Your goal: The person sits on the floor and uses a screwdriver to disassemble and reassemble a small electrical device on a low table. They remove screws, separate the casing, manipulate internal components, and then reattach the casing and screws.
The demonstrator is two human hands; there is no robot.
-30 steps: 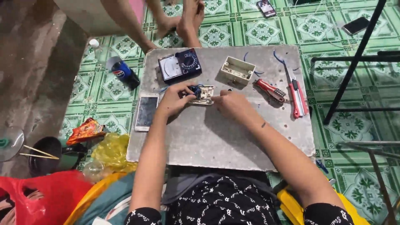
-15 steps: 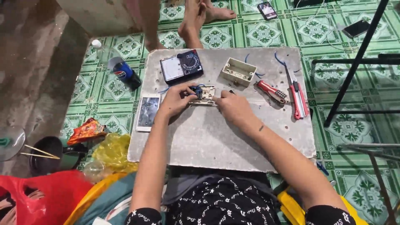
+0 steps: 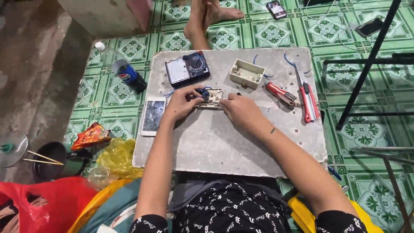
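Gripping the switch plate [image 3: 210,98] from both sides, left hand [image 3: 183,102] and right hand [image 3: 239,108] are closed on it mid-slab; fingertips and blue wiring are hidden, detail unreadable. Multimeter [image 3: 187,68], beige wall box [image 3: 246,73], red screwdriver [image 3: 281,94] and red cutter [image 3: 308,101] are laid behind it, a white phone [image 3: 153,115] at left. All is set on a grey stone slab [image 3: 224,146] over green patterned floor tiles [image 3: 108,92]. Another person's feet [image 3: 206,17] are cut off at top.

bare slab [image 3: 224,142] before crowded tools [image 3: 308,101]
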